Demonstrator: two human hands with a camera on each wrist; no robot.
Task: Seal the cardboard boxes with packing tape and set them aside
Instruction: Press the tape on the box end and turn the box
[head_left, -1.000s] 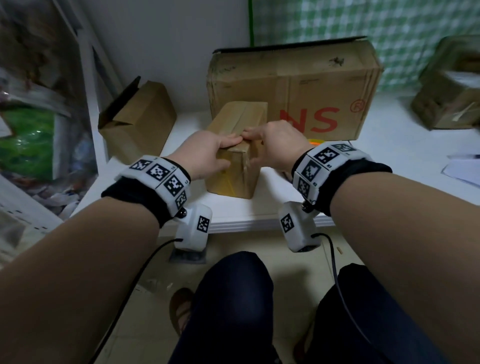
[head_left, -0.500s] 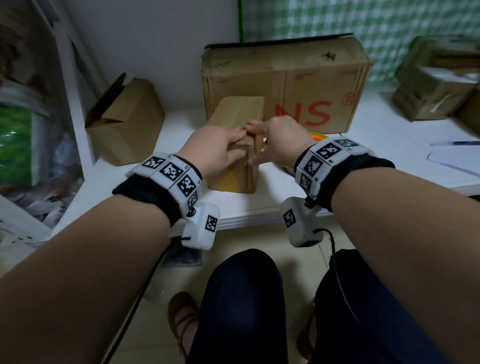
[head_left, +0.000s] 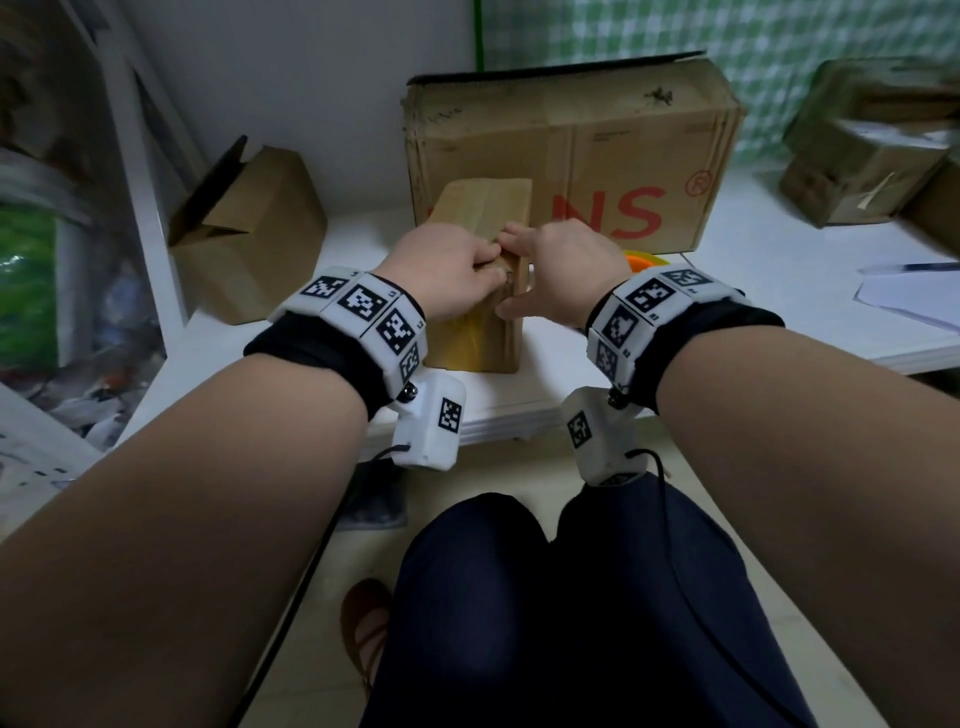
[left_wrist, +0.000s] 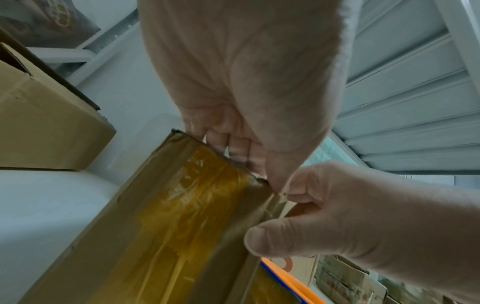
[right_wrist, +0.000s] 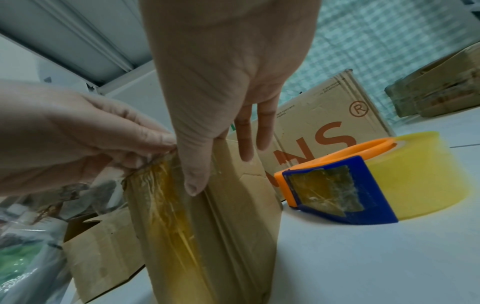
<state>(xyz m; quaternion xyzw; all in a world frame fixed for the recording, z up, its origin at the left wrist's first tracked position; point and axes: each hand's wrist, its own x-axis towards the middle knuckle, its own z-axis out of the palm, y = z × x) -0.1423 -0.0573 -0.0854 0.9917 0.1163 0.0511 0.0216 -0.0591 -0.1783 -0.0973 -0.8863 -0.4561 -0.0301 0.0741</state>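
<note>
Both hands meet on the box (head_left: 480, 291) at table (head_left: 727, 291) centre: left hand (head_left: 447, 275) pinches its near top edge, right hand (head_left: 563, 270) lies flat-fingered, likely smoothing tape (right_wrist: 166, 205). Dispenser (right_wrist: 363, 181) rests at 3 o'clock.

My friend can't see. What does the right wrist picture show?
Two hands press yellowish tape onto a small cardboard box standing on a white table: the right hand lies flat, the left hand pinches the top corner. Beside it sits a yellow tape roll in an orange-and-blue dispenser.
</note>
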